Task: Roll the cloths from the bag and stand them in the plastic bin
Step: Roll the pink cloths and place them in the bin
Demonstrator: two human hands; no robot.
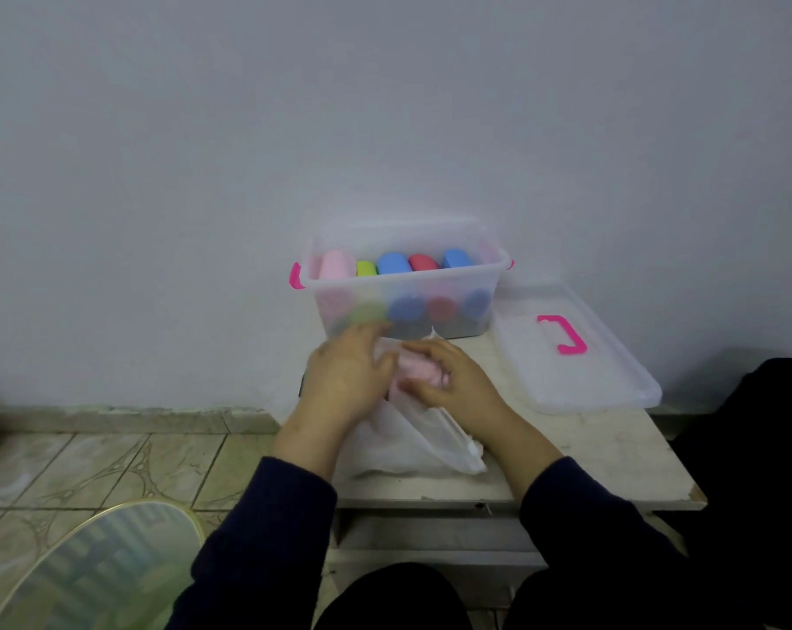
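Table: low pale top pushed against the wall; it carries everything you work with, and its front edge runs just past your wrists, so your room lies between that edge and the bin.
Lid: clear, pink handle up, laid flat to the right of the bin; its near corner seems to reach the table's right side, so it is parked out of your way but limits sideways room there.
Bin: clear plastic with pink latches, set at the back by the wall, open top facing you; rolled cloths in pink, green, blue and red stand in a row inside, seemingly filling it side to side.
Bag: thin white plastic, lying in front of the bin with its mouth toward your hands.
Pink cloth: at the bag's mouth, between your hands, just short of the bin's front wall.
Left hand: fingers fairly straight, resting against the bag and cloth; blurred, so grip uncertain.
Right hand: fingers curled round the pink cloth, holding it.
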